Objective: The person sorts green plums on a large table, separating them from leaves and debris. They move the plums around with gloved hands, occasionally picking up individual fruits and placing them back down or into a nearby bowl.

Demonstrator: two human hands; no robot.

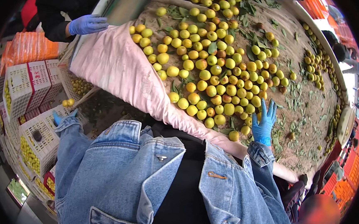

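Many yellow-green fruits, apparently jujubes (230, 90), lie heaped with green leaves on a large cloth-covered table (303, 120). My right hand (263, 122), in a blue glove, is spread at the right edge of the heap, its fingertips close to the fruits; it grips nothing. To the left, my left hand (63, 116), also blue-gloved, is partly hidden by its denim cuff, with its thumb and fingers apart. Just above it are a few yellow fruits (68, 102), seemingly in the air over a crate (80, 86) that holds more fruits. Pink cloth (123, 67) drapes over the near table edge.
A co-worker's gloved hand (88, 24) is over the table's upper left corner. Stacked white plastic crates (42, 136) with fruits stand at the left, below orange crates (31, 47). More fruits line the table's raised far rim (333, 48). A person (316, 215) is at the lower right.
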